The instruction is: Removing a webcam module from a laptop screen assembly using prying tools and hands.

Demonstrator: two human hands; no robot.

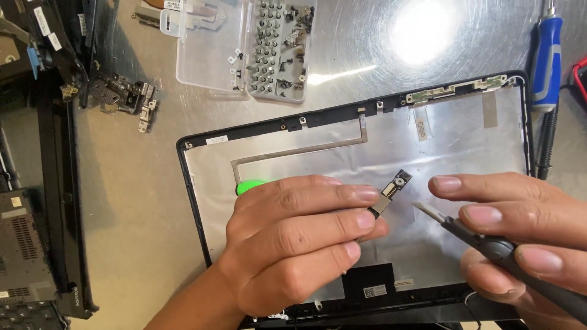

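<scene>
My left hand (pixel 299 238) pinches a small webcam module (pixel 394 188), a thin black strip with a lens at its tip, over the silver inside of a laptop lid cover (pixel 428 153). A bright green object (pixel 249 186) shows behind my left fingers; whether the hand holds it I cannot tell. My right hand (pixel 520 232) grips a black-handled pry tool (pixel 489 241), and its pale flat tip points at the module from the right, a short gap away. A grey flat cable (pixel 306 150) runs taped across the cover.
A clear plastic box of screws (pixel 275 49) lies open at the top centre. Metal hinges (pixel 122 95) lie to its left. Black laptop body parts (pixel 36 183) fill the left edge. A blue-handled screwdriver (pixel 546 55) lies at the right, on the metal table (pixel 134 195).
</scene>
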